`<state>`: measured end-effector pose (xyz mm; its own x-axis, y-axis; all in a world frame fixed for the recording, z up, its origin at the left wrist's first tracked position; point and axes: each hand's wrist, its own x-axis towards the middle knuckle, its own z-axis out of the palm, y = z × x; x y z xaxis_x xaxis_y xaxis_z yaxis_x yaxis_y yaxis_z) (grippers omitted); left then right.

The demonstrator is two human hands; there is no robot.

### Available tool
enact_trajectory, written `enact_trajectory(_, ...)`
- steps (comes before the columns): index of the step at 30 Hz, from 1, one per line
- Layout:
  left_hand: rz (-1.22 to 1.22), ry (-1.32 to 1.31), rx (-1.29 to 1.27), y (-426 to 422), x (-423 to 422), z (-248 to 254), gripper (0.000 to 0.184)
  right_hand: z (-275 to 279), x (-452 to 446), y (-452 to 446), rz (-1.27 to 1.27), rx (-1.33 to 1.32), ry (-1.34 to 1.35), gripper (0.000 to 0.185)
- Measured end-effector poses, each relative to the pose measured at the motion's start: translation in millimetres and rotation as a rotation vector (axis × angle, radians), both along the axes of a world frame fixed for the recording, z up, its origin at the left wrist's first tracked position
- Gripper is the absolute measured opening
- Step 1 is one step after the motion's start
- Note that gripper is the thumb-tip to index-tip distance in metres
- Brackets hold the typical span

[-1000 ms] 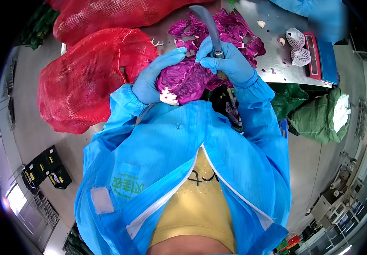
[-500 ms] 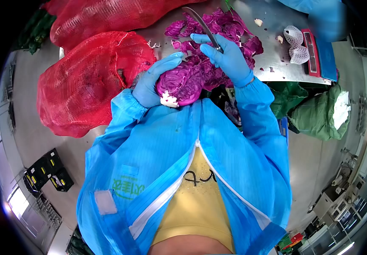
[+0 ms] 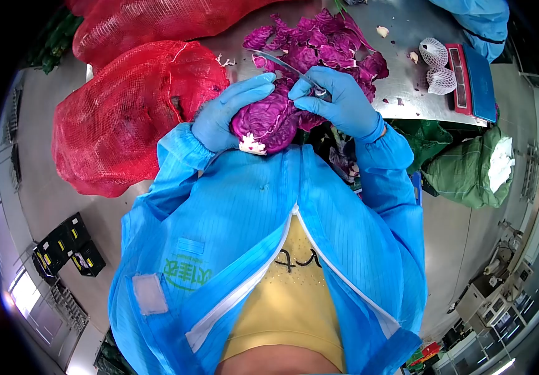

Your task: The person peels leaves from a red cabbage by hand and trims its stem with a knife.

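A purple cabbage (image 3: 268, 122) with a white cut stem end rests close against my jacket. My left hand (image 3: 230, 112), in a blue glove, cups it from the left and grips it. In my gloved right hand (image 3: 338, 100) is a curved knife (image 3: 282, 64), its blade pointing up and left above the cabbage. The right fingertips are at the cabbage's right side, by an outer leaf. Loose purple leaves (image 3: 325, 40) lie in a heap on the metal table (image 3: 407, 69) beyond the hands.
Red mesh sacks (image 3: 116, 119) fill the left side. At the right are white foam nets (image 3: 440, 81), a red and blue box (image 3: 460, 78) and green sacks (image 3: 469, 172). A co-worker's blue sleeve (image 3: 479, 19) shows at the upper right. Black crates (image 3: 69, 244) stand at lower left.
My right hand lifted away from the cabbage with the knife, then came back down to its right side. The blade now lies lower and flatter. My left hand has kept its grip.
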<state>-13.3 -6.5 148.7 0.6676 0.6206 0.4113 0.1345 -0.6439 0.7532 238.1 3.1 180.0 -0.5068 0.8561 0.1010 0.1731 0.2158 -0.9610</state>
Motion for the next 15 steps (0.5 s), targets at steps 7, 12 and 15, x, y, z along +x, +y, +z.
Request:
enact_trajectory(7, 0.024, -0.024, -0.052, -2, -1, -5, 0.089, 19, 7, -2, -0.014, 0.133, -0.088, 0.013)
enact_trajectory(12, -0.014, -0.01, -0.028, -3, 0, -11, 0.089, 3, 8, 7, -0.196, 0.09, 0.263, 0.024)
enact_trajectory(15, 0.03, -0.002, -0.022, -5, 0, -5, 0.089, -5, 1, 3, -0.266, 0.159, -0.011, 0.035)
